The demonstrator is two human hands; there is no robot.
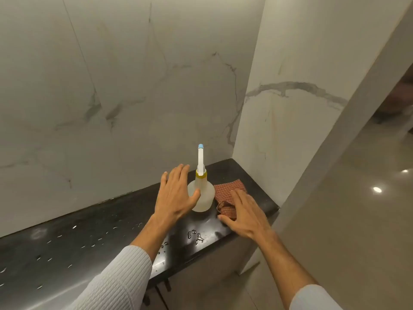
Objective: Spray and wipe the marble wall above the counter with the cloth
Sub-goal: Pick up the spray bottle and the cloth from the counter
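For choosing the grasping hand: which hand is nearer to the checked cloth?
Right. The right hand lies on the cloth; the left hand is beside the spray bottle, apart from the cloth.

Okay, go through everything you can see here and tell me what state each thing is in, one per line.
Spray bottle: upright on the counter, not yet gripped.
Cloth: crumpled, lying on the counter beside the bottle.
Counter: wet, dotted with droplets.
Marble wall: no spray visible on it.
Left hand: open, fingers spread at the bottle.
Right hand: open, resting on the cloth.
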